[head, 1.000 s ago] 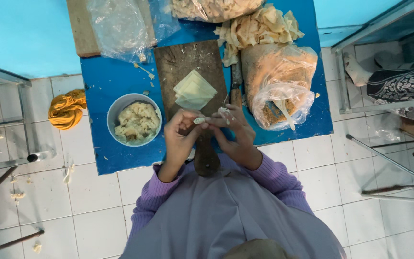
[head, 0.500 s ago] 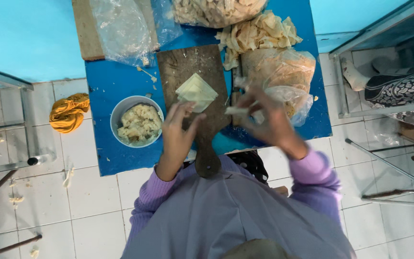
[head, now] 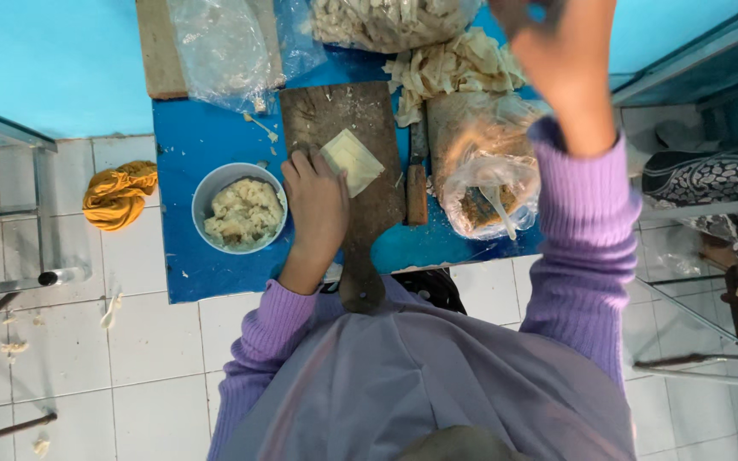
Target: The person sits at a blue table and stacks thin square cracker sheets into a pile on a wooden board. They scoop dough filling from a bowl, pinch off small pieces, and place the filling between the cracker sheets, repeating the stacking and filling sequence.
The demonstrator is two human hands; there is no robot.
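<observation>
The left hand [head: 318, 201] rests flat on the dark wooden cutting board [head: 343, 137] on the blue counter [head: 198, 137], its fingers loose, gripping nothing. The pale square dough wrapper [head: 352, 160] lies just beside those fingertips, toward the right and slightly ahead, one corner pointing away. The right hand [head: 557, 43] is raised well above the far edge; whether its grip is closed I cannot tell. A grey bowl of pale filling [head: 239, 209] sits just left of the left hand.

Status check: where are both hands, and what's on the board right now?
Left hand flat on wooden board, touching pale wrapper square. Right hand raised over far side, contents unclear. Filling bowl beside left hand.
</observation>
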